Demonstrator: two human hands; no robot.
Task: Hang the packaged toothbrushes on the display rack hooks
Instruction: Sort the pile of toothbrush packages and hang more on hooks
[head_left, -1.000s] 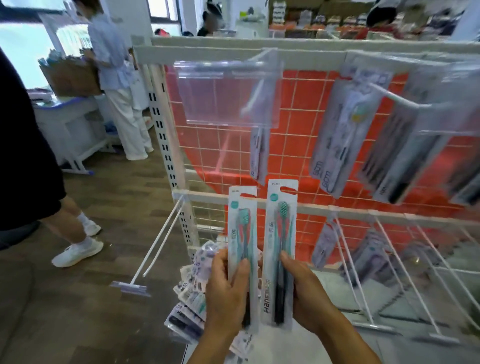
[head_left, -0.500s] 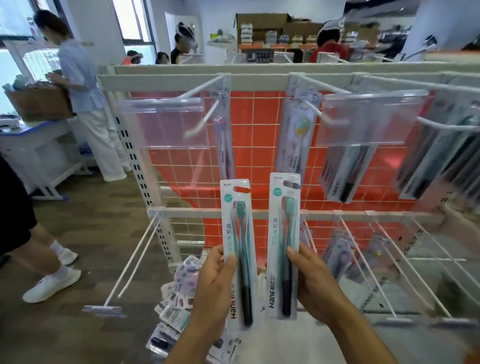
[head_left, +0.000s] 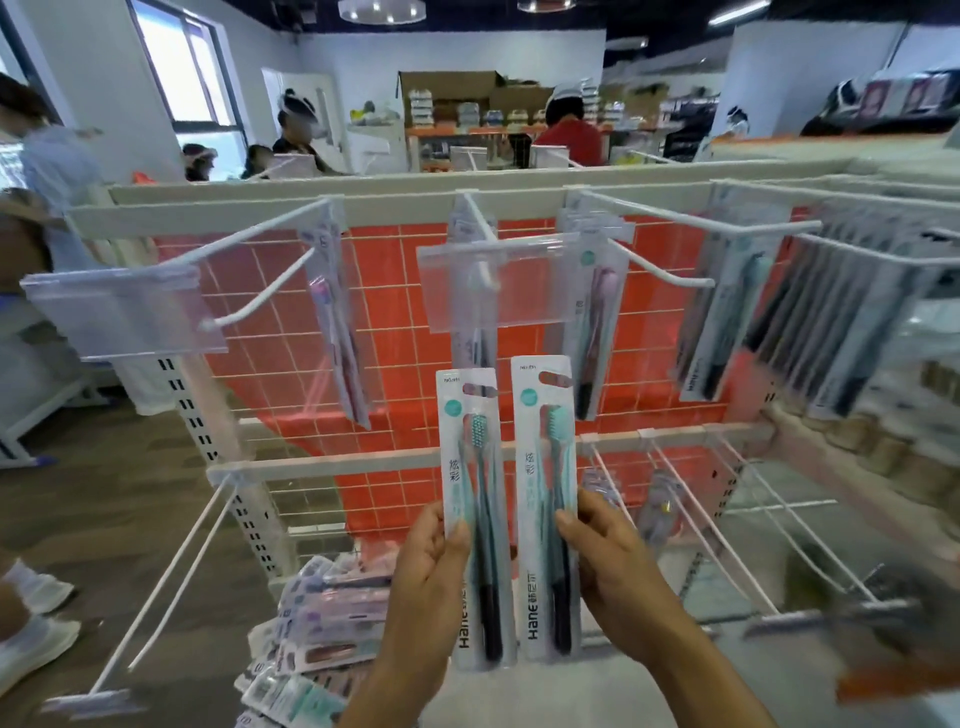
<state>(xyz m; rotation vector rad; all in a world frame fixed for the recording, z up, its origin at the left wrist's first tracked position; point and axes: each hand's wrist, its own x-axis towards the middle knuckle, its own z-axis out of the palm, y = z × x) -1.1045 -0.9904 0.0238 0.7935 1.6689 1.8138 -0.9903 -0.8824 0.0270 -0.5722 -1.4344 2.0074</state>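
Observation:
My left hand (head_left: 423, 577) grips one teal toothbrush pack (head_left: 475, 499) upright by its left edge. Beside it, my right hand (head_left: 613, 577) grips a second teal toothbrush pack (head_left: 545, 488), also upright. Both packs are held in front of the white display rack (head_left: 332, 205), below its upper row. On that row, the left hook (head_left: 260, 301) carries a single pack at its back. The middle hook (head_left: 480, 228) has a clear label holder (head_left: 519, 301) at its tip. A pile of loose packs (head_left: 311, 618) lies on the bottom shelf under my left wrist.
Upper hooks at the right (head_left: 727, 228) carry several hanging packs. Lower hooks (head_left: 727, 519) stick out toward me at the right, and one lower hook (head_left: 166, 582) slants down at the left. People stand beyond the rack and at the left edge.
The view has tilted up and the rack's upper row now sits lower in frame. Both hands still hold their packs side by side, raised slightly toward the upper hooks.

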